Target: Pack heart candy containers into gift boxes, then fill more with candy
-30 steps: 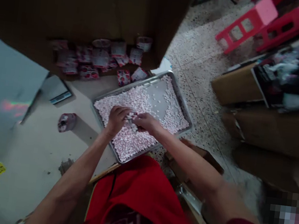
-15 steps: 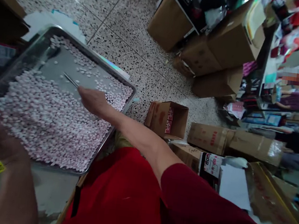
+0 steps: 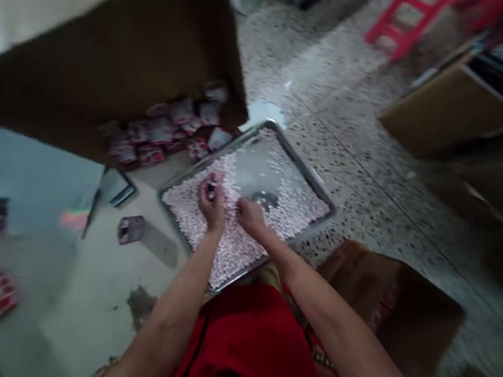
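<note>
The person's left hand (image 3: 212, 208) was curled round a small pinkish packet with a dark open mouth (image 3: 211, 187), held above the left half of a shallow rectangular metal tray (image 3: 302, 165). Close beside it, the right hand (image 3: 249, 215) was bunched, fingers drawn together, over the small rounded white-and-pink pellets (image 3: 234, 254); I could not tell whether anything was pinched in it.

The pellets lay in a thick, grainy layer across the near and left parts of the tray, thinning to a smooth grey patch of bare metal towards the far corner. The raised rim had a dull shine.

To the left, a squat cylindrical packet (image 3: 131, 230) stood on the pale, smooth tabletop (image 3: 81, 302), throwing a long soft shadow. Beyond the tray, a large open brown cardboard box (image 3: 124, 69) sheltered a heap of crumpled red-and-white packets (image 3: 160, 131). A soft red cloth apron (image 3: 260, 342) covered the person's front, and past the tray spread a speckled stone floor (image 3: 344, 142).
</note>
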`<state>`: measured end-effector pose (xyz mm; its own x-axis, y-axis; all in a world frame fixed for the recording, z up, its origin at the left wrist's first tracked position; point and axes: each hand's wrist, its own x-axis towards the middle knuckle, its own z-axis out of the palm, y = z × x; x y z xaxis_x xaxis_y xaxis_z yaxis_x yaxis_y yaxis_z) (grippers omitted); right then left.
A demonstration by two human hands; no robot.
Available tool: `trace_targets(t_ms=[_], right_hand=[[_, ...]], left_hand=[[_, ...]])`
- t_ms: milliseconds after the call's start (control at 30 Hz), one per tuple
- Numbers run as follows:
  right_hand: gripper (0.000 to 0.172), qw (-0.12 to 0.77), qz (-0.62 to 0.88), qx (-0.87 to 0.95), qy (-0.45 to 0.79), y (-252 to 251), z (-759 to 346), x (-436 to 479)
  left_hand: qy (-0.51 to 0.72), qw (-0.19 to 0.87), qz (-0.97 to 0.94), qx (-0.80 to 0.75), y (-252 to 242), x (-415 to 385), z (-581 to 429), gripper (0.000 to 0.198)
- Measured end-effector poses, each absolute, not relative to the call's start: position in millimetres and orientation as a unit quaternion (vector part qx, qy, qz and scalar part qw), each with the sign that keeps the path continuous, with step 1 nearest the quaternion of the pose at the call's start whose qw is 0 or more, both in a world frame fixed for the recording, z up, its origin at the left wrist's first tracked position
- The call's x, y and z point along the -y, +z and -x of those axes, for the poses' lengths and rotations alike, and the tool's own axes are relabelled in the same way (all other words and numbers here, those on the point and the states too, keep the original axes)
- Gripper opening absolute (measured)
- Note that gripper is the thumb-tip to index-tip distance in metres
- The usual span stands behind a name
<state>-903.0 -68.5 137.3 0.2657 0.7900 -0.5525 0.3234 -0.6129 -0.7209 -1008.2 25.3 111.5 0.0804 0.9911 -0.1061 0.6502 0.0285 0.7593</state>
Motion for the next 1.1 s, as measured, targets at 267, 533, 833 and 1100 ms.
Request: trace_targets(t_ms=[267, 533, 833, 1100], right_hand=[[0.017, 0.329, 0.702, 0.414, 0.477, 152.0, 904.4, 85.8], [0.017, 0.299, 0.643, 0.307, 0.635, 193.1, 913.2, 41.9], [0.009, 0.223, 0.650, 0.229, 0.689, 240.3, 915.5, 8.2], [0.024, 0.235, 0.655, 0.229, 0.680, 255.6, 885.8, 57.6]], left_hand=[[0.273, 0.346, -0.700, -0.563, 114.2, -66.8, 1069.4, 0.040], [0.197, 0.362, -0.796, -0.444, 121.7, -76.9, 1101.5, 0.055], [0.194, 0.390, -0.799, -0.415, 117.9, -65.5, 1108.0, 0.049], [0.218, 0.436, -0.717, -0.499, 136.2, -53.0, 1117.0, 0.030]])
